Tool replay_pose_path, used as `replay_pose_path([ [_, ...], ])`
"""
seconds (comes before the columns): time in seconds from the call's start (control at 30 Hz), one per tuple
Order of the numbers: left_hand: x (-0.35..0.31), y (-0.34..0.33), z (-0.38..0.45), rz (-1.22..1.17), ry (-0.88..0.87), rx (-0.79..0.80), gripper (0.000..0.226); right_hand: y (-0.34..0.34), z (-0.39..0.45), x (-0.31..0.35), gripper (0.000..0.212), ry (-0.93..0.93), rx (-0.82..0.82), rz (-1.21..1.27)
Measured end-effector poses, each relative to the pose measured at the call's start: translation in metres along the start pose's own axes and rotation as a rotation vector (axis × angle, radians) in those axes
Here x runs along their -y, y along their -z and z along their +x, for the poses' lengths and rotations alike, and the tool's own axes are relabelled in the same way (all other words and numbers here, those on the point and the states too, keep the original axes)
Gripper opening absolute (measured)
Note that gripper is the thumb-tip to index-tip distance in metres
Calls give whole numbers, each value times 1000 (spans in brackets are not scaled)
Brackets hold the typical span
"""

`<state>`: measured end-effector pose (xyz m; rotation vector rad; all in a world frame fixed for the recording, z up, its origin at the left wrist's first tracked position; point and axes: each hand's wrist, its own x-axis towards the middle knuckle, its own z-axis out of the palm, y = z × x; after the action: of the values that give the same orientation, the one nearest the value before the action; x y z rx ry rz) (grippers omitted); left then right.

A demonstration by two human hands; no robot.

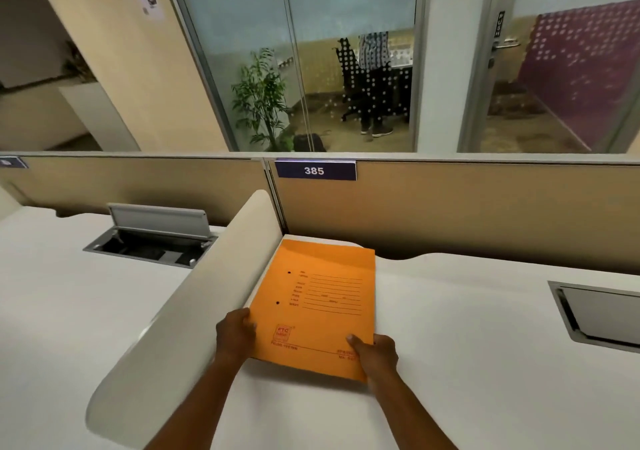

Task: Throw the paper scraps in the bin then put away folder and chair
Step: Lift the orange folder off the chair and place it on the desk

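An orange paper folder (318, 297) with printed red lines lies flat on the white desk (467, 328), its far edge close to the partition wall and its left edge beside a curved white divider. My left hand (235, 333) grips the folder's near left edge. My right hand (375, 352) holds its near right corner, thumb on top. No paper scraps, bin or chair of mine show in this view.
The curved white divider (194, 304) separates this desk from the left one. An open cable hatch (152, 238) sits in the left desk, a closed one (602, 314) at right. The tan partition (485, 207) carries the label 385. Behind glass stand a plant, an office chair and a person.
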<state>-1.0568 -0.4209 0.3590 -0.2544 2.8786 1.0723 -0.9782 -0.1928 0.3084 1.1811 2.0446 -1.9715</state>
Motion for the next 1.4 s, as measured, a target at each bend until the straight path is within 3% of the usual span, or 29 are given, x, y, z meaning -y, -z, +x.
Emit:
replay_pose_path([
  [0.27,18,-14,19,65,34,22,39,-29,16,1,40,-29,-53,-6],
  [0.47,19,-13,40,141,-10,73,34,-46,14,1,29,-34,-92,56],
  [0.63,21,-20,54,191,-39,85,37,-51,17,5,34,-9,-106,155],
  [0.93,24,-29,59,189,-43,69,28,-56,23,7,39,9,-101,112],
  [1.03,24,-31,52,230,-65,71,38,-56,21,10,41,2,-122,111],
  [1.1,21,-27,42,155,-70,61,38,-59,15,14,48,25,-143,67],
  [1.23,8,-25,26,63,-118,96,69,-52,7,18,53,81,-217,27],
  [1.4,-4,-13,-8,-21,-166,50,57,-32,-18,17,51,174,-223,-18],
])
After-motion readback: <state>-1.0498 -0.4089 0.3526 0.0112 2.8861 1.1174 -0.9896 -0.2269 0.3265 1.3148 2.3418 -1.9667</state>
